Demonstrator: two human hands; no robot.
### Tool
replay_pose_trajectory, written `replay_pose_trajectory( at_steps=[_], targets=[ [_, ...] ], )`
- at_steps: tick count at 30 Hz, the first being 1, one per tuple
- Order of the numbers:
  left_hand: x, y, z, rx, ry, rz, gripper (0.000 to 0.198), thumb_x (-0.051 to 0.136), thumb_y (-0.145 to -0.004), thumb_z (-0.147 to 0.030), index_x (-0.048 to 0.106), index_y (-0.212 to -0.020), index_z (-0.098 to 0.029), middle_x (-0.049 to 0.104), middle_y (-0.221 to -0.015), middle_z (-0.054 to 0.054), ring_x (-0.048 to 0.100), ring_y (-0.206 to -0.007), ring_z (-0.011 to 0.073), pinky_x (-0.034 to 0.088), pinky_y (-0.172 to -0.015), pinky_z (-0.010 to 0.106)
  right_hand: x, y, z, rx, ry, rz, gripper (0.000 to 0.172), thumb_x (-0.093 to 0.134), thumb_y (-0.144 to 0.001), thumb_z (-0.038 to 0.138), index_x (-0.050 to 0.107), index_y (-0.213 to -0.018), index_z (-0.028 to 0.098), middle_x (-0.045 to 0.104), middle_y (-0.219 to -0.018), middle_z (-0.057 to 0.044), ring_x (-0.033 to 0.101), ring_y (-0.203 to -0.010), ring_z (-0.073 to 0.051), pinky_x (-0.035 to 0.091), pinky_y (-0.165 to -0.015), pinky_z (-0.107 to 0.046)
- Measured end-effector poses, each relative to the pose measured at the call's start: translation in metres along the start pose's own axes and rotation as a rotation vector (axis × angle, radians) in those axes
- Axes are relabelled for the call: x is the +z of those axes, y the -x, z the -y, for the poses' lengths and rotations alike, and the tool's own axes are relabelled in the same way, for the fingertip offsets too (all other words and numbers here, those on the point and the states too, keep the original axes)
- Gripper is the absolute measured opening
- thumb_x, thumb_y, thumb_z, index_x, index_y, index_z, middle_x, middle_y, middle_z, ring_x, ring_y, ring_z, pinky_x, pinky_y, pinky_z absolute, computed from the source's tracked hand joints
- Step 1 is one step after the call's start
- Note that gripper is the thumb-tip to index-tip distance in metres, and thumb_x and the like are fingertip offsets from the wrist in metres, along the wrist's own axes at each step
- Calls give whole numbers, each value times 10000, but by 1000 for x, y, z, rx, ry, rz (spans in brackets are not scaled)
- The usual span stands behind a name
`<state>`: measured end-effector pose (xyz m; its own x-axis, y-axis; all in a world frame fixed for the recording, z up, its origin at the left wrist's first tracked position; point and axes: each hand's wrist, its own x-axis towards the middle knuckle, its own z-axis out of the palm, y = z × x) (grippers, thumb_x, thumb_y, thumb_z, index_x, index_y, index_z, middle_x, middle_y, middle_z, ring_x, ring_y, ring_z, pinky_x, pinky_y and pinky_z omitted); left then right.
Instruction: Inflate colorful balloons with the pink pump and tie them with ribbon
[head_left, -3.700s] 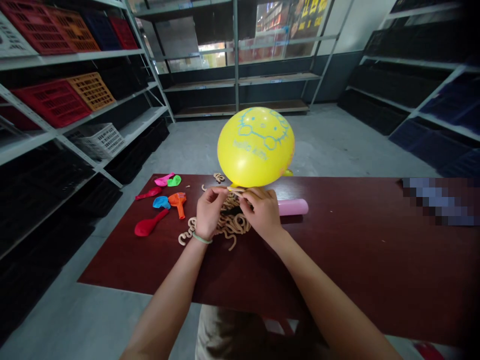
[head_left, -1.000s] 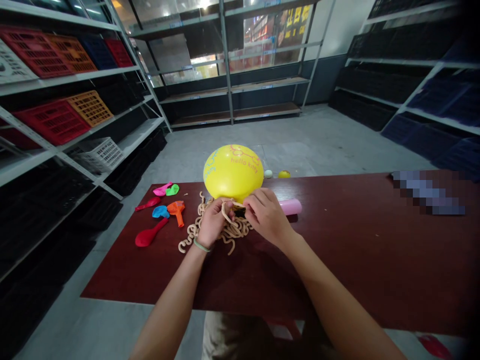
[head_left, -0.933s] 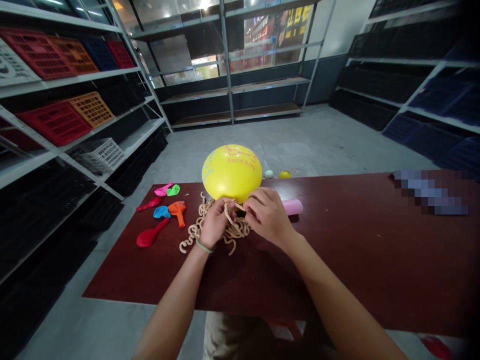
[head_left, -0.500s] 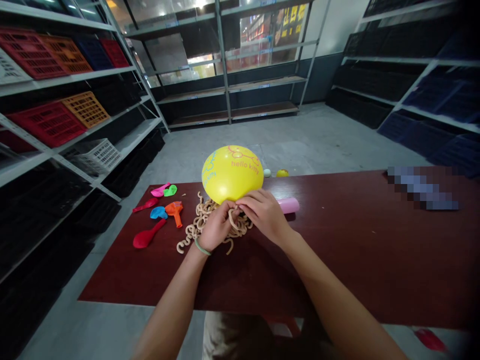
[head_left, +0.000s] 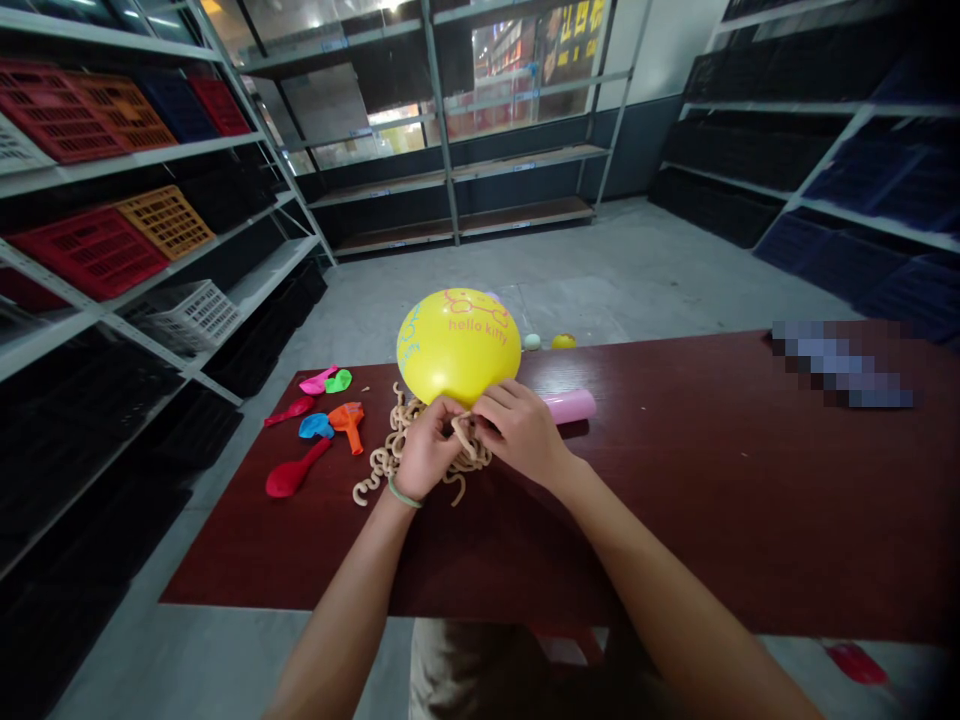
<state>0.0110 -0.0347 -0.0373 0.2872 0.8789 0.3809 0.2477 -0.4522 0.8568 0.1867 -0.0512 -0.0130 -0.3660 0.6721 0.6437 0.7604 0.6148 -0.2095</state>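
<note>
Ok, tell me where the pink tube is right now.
Head view: the pink tube lies on the dark red table, just right of the right hand and the yellow balloon, partly hidden behind that hand.

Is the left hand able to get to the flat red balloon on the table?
Probably yes, if it lets go. The left hand pinches the yellow balloon at its neck with the right hand; the red balloon lies on the table past the cord pile, uncovered.

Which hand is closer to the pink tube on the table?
Right. Both hands pinch the neck of the yellow balloon, but the right hand lies just beside the pink tube; the left hand is farther, on the right hand's other side.
</note>
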Motion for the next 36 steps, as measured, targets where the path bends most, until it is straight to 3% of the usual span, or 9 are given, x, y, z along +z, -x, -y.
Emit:
replay_pose_trajectory(
  at_steps=[4, 9, 11, 15, 20, 23, 29, 36],
  targets=[
    [2, 2, 3, -26, 102, -82, 146, 642, -850, -272, 560, -942, -194, 622, -776, 1, 582, -659, 120, 465, -609, 231, 7, 1, 5, 15, -60, -19, 97, 546, -848, 195, 549, -752, 203, 580, -756, -23, 469, -789, -177, 349, -705, -306],
    [-3, 3, 1, 57, -124, -185, 119, 635, -869, -288, 618, -940, -195, 667, -825, 24, 619, -729, 139, 480, -679, 258, 4, 0, 9, 33, -142, -45, 129, 512, -883, 185, 567, -768, 200, 608, -775, -37, 498, -795, -179, 382, -719, -312],
    [-4, 3, 1, 80, -115, -230, 116, 622, -881, -303, 619, -929, -197, 658, -817, 24, 610, -704, 135, 479, -652, 255, 0, -2, 8, 68, -233, -69, 137, 500, -921, 216, 596, -824, 202, 632, -815, -39, 523, -824, -178, 407, -752, -314],
    [-2, 2, 2, 85, -27, -220, 121, 607, -896, -318, 608, -919, -199, 621, -744, 0, 579, -606, 115, 466, -577, 237, -6, -5, 4, 253, -473, -112, 122, 529, -935, 270, 634, -930, 207, 643, -881, -32, 566, -836, -157, 443, -765, -306],
    [-2, 3, 3, 128, -90, -219, 101, 649, -869, -289, 625, -912, -201, 649, -824, 18, 614, -696, 126, 489, -640, 248, -4, -5, 2, 302, -616, 9, 105, 625, -884, 272, 680, -961, 227, 680, -959, -17, 592, -927, -148, 446, -777, -287],
    [-3, 4, 6, 122, -126, -205, 97, 655, -862, -275, 629, -925, -204, 656, -825, 14, 618, -707, 127, 490, -651, 252, -1, -4, 2, 363, -639, 35, 65, 649, -865, 268, 689, -894, 224, 681, -884, 4, 595, -853, -131, 443, -750, -275],
    [-5, 3, 9, 125, -144, -189, 107, 628, -883, -303, 651, -935, -212, 677, -844, 29, 631, -741, 150, 507, -694, 292, -5, -3, 6, 311, -562, -45, 102, 595, -902, 267, 636, -831, 205, 646, -831, 2, 571, -802, -129, 439, -727, -268],
    [-6, 1, -1, 129, -208, -187, 149, 591, -913, -330, 676, -933, -209, 698, -849, 35, 637, -730, 148, 500, -688, 274, 1, 0, 12, 186, -113, -116, 153, 445, -975, 255, 566, -901, 197, 619, -883, -61, 552, -877, -186, 421, -766, -300]
  ],
)
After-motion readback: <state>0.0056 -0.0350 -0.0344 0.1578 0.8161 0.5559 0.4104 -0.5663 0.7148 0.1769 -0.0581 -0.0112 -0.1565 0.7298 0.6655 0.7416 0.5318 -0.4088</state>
